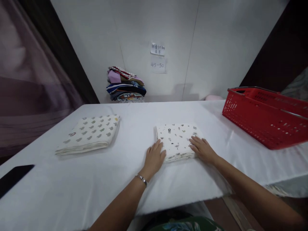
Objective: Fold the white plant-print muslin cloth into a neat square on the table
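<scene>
A folded white cloth (178, 141) with small printed plants and animals lies flat in front of me on the table. My left hand (154, 158) rests at its left front corner, fingers stretched out and touching the edge. On the right side, my right hand (203, 150) lies with spread fingers on the cloth's top and edge. Neither hand grips anything. Farther left sits a second folded cloth (92, 131), white with rows of grey-green shapes.
The table has a white cover (108, 179). A red plastic basket (264, 115) with metal handles stands at the right. A black flat object (15, 178) lies at the left edge. Folded fabrics (126, 85) are stacked behind the table, by a wall with paper notes (158, 57).
</scene>
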The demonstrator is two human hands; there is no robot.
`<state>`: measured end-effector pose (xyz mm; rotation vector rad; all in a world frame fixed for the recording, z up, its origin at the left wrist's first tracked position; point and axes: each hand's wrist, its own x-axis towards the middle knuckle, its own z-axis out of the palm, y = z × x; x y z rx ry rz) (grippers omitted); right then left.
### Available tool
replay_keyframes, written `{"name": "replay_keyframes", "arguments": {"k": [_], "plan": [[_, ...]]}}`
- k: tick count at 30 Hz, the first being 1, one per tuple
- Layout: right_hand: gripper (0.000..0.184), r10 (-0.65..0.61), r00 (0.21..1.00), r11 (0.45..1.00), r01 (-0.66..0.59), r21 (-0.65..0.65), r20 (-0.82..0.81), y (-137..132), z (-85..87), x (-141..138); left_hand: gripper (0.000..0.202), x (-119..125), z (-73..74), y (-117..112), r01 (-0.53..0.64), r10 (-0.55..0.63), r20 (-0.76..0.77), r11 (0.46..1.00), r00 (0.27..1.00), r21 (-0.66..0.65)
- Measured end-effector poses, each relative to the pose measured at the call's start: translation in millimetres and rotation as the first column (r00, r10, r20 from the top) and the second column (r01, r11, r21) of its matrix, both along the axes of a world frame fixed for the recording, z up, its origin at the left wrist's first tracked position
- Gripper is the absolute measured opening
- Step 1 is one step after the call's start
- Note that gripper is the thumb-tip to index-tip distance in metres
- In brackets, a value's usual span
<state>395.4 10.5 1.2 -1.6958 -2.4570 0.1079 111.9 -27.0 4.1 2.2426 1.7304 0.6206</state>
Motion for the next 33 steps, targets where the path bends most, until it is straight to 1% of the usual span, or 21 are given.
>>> {"name": "replay_keyframes", "arguments": {"k": [2, 4, 6, 8, 10, 12, 14, 16, 17, 19, 21, 23, 26, 29, 31, 33], "plan": [[0.051, -0.014, 1.000, 0.999, 0.014, -0.044, 0.000, 1, -0.4, 1, 0.044, -4, -5.7, -2, -0.004, 0.005, 0.008, 0.999, 1.000, -0.036], [0.052, -0.003, 1.000, 0.997, 0.002, -0.077, -0.005, 6, 1.8, 3, 0.047, -7, -4.0, -1, -0.005, 0.006, 0.013, 0.997, 1.000, -0.073], [0.053, 0.005, 1.000, 0.997, -0.005, -0.074, -0.008, 15, 5.7, 3, 0.050, -6, 5.9, 4, -0.020, 0.021, 0.006, 0.992, 1.000, -0.123], [0.053, -0.015, 1.000, 1.000, 0.015, -0.025, -0.004, 27, 9.5, 0, 0.055, 0, 20.5, 15, -0.039, 0.038, -0.014, 0.990, 0.999, -0.133], [0.054, -0.046, 0.999, 0.998, 0.046, 0.036, 0.011, 41, 11.4, -6, 0.058, 9, 32.9, 32, -0.037, 0.034, -0.039, 0.996, 0.999, -0.081], [0.055, -0.085, 0.995, 0.993, 0.081, 0.084, 0.043, 56, 9.7, -11, 0.058, 18, 37.2, 51, -0.021, 0.020, -0.075, 1.000, 0.997, -0.023], [0.056, -0.132, 0.987, 0.988, 0.124, 0.093, 0.088, 71, 3.8, -11, 0.060, 23, 31.1, 66, -0.019, 0.016, -0.128, 1.000, 0.992, -0.022], [0.058, -0.168, 0.979, 0.985, 0.162, 0.061, 0.115, 81, -5.3, -7, 0.062, 23, 17.8, 76, -0.051, 0.037, -0.148, 0.995, 0.988, -0.089], [0.059, -0.171, 0.978, 0.985, 0.168, 0.038, 0.119, 85, -10.1, -4, 0.063, 22, 10.5, 79, -0.060, 0.043, -0.147, 0.992, 0.988, -0.114], [0.061, -0.160, 0.981, 0.987, 0.160, 0.006, 0.108, 88, -17.8, 2, 0.064, 19, -1.5, 81, -0.070, 0.053, -0.137, 0.991, 0.989, -0.116], [0.061, -0.147, 0.984, 0.989, 0.148, -0.005, 0.098, 88, -20.5, 5, 0.064, 17, -7.7, 81, -0.070, 0.059, -0.115, 0.993, 0.992, -0.100], [0.061, -0.156, 0.982, 0.987, 0.158, -0.011, 0.103, 87, -17.1, 2, 0.063, 17, -8.8, 81, -0.067, 0.060, -0.082, 0.994, 0.995, -0.090], [0.059, -0.165, 0.978, 0.986, 0.163, 0.026, 0.125, 89, -4.5, -10, 0.061, 18, -6.7, 82, -0.073, 0.069, -0.048, 0.993, 0.996, -0.090], [0.060, -0.107, 0.987, 0.992, 0.099, 0.072, 0.117, 99, 6.2, -27, 0.059, 19, -6.2, 83, -0.091, 0.087, -0.047, 0.991, 0.995, -0.102], [0.063, -0.094, 0.990, 0.995, 0.090, 0.042, 0.101, 107, 7.0, -34, 0.059, 19, -7.3, 83, -0.094, 0.090, -0.043, 0.990, 0.995, -0.104], [0.065, -0.120, 0.989, 0.992, 0.122, -0.015, 0.088, 114, 2.7, -36, 0.060, 18, -9.0, 83, -0.092, 0.089, -0.034, 0.990, 0.995, -0.105]]}}
